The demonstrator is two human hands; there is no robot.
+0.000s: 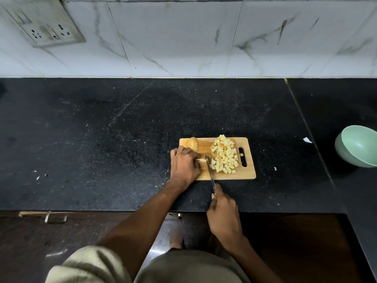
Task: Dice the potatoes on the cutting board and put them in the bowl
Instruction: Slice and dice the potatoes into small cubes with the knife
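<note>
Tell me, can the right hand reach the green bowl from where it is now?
Probably yes. The bowl stands apart on the counter, right of the board, with nothing between, but the right hand grips the knife.

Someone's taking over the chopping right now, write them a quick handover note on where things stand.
Left hand holds a potato strip down on the cutting board.
Right hand grips the knife, blade on the board beside the strip.
Done: a pile of diced potato on the board's right side.
Left: finish this strip, dice the potato piece at the board's far left corner, then move everything into the green bowl to the right, which looks empty.
</note>
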